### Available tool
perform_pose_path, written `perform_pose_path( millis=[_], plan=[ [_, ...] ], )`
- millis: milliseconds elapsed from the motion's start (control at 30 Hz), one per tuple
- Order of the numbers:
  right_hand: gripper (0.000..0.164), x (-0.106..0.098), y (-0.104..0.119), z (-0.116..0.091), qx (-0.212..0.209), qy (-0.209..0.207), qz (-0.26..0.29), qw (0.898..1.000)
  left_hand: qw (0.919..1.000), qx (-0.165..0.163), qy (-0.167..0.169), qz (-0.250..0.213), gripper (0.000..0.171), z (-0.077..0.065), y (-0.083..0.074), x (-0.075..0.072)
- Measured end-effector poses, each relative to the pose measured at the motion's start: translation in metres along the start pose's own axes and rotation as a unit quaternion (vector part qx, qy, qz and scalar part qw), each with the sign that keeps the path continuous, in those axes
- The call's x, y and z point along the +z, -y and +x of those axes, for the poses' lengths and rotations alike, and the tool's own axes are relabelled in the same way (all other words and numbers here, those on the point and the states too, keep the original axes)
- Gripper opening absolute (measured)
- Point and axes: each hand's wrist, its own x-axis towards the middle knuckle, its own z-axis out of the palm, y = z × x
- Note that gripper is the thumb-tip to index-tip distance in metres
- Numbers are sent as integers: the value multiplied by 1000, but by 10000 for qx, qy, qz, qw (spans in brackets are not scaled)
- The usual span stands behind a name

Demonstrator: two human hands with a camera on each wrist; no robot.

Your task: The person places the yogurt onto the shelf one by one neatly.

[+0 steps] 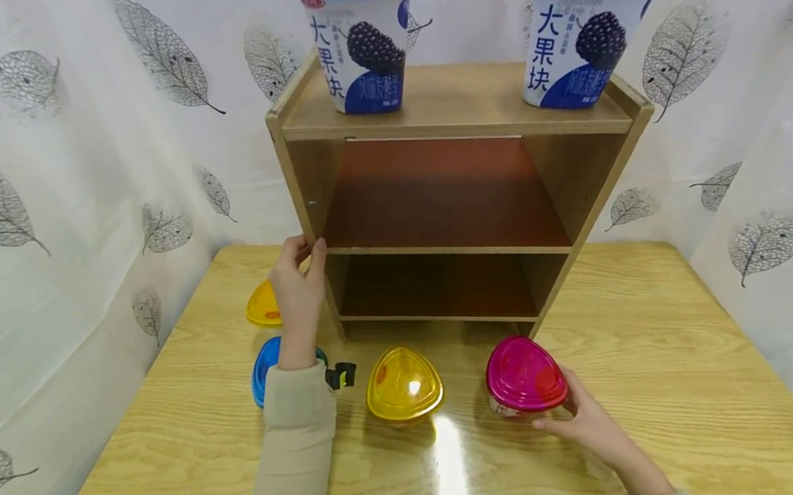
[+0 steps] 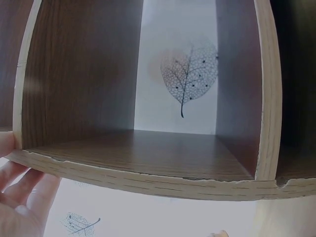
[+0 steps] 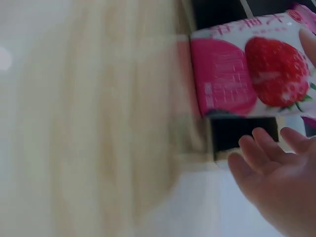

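A small wooden shelf unit (image 1: 448,247) stands on the table. My left hand (image 1: 299,287) grips the front edge of its left side panel; in the left wrist view the thumb and the fingers (image 2: 29,190) lie on opposite sides of the board (image 2: 143,180). At the right, a yogurt cup with a pink lid (image 1: 526,373) stands in front of the shelf. My right hand (image 1: 591,422) is beside that cup, fingers spread. The right wrist view shows a strawberry printed on the cup (image 3: 224,74), with a gap between it and the extended fingers (image 3: 261,148).
Two blue-lidded blackberry yogurt cups (image 1: 365,53) (image 1: 579,49) stand on the shelf top. A yellow-lidded cup (image 1: 404,386) stands before the shelf. Behind my left arm are a blue-lidded cup (image 1: 264,369) and another yellow lid (image 1: 263,305). A leaf-patterned curtain (image 1: 100,142) hangs behind the table (image 1: 177,424).
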Motion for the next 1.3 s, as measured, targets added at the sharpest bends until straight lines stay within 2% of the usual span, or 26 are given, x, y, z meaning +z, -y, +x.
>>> perform_pose_path(
  millis=[367,633,867,1133,1300],
  plan=[
    [79,8,-12,10,-273,-7,460,9986,10000,-15,-4,62,23,0,-1,-1],
    [79,13,-13,12,-125,-64,469,9988,10000,-66,30,58,24,-1,1,-2],
    [80,17,-19,12,3,-278,306,9991,10000,70,43,13,24,-1,2,-1],
    [82,17,-24,15,-444,-308,427,9976,10000,76,23,-31,24,-1,2,-2],
    [82,19,-21,15,-267,-341,391,9983,10000,75,43,-23,25,0,4,-2]
  ],
)
